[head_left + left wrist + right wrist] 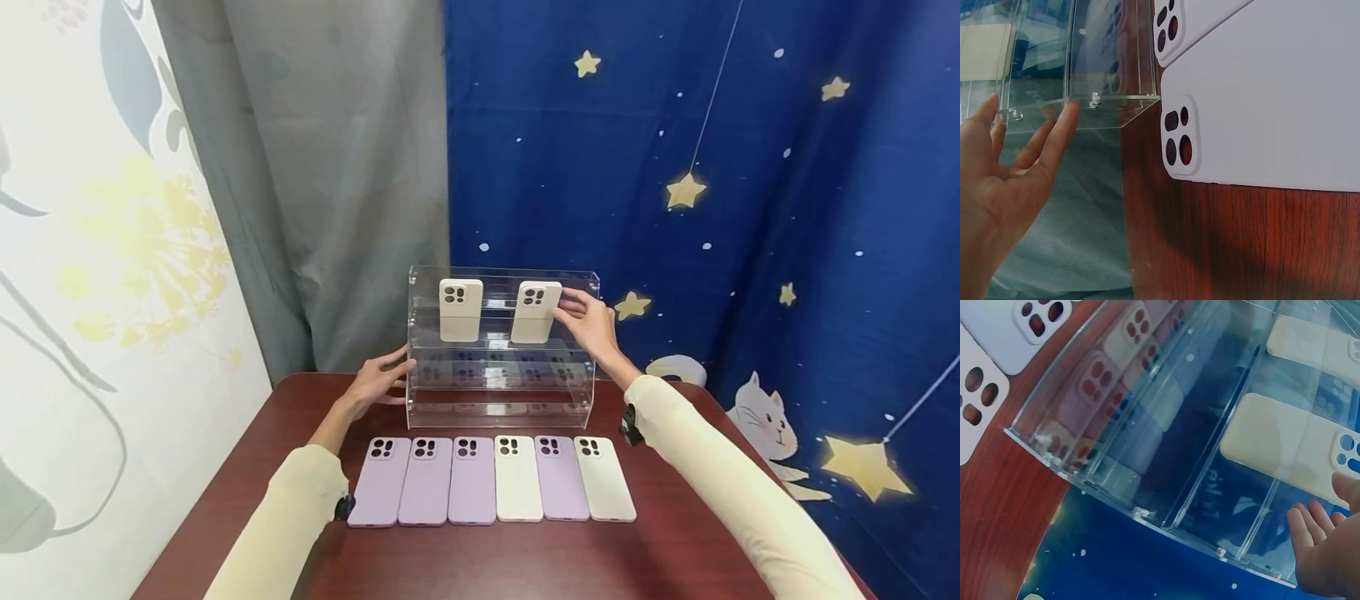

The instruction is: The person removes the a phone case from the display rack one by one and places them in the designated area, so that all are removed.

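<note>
A clear acrylic display rack [498, 408] with stepped tiers stands on the table. Two cream-white phone cases lean upright on its upper part, the left case [460, 321] straight and the right case [531, 323] slightly tilted. My right hand [592, 327] pinches the right case by its right edge, thumb at the front; in the right wrist view the thumb lies near the case's camera cutouts [1347, 450]. My left hand [373, 383] has its fingers spread at the rack's left side panel. The left wrist view shows those fingertips [1071, 115] by the panel, holding nothing.
In front of the rack lies a row of purple and white phone cases, among them a purple case [378, 492] at the left end and a white case [606, 487] at the right. Behind the dark red table [450, 567] hang grey and blue curtains [525, 167].
</note>
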Motion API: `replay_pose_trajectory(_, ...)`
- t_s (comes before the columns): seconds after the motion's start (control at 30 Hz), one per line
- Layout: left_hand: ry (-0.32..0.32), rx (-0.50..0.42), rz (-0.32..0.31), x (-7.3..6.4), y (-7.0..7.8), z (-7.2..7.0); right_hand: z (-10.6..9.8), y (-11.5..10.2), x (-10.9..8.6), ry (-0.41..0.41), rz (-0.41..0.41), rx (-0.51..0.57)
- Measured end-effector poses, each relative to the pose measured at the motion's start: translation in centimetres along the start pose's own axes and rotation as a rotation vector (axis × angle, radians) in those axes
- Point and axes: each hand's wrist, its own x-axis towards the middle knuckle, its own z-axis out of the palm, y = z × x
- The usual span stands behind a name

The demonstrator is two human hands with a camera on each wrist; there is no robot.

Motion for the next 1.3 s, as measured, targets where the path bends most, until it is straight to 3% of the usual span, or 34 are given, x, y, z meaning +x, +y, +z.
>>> replay_pose_trajectory(0.23, -0.005, -0.003, -0.005, 0.1, -0.1, 0.0, 0.3, -0.5, 0.7, 0.018, -0.018, 0.003)
replay_pose_trajectory(0.7, 0.007, 0.006, -0.010, 0.1, 0.2, 0.1, 0.7, -0.9, 1.5, 0.082, 0.049, 0.015)
replay_pose_trajectory(1.3, 0.016, 0.020, -0.012, 0.0, 0.1, 0.1, -2.6, -2.3, 1.3, 0.156, -0.004, 0.054)
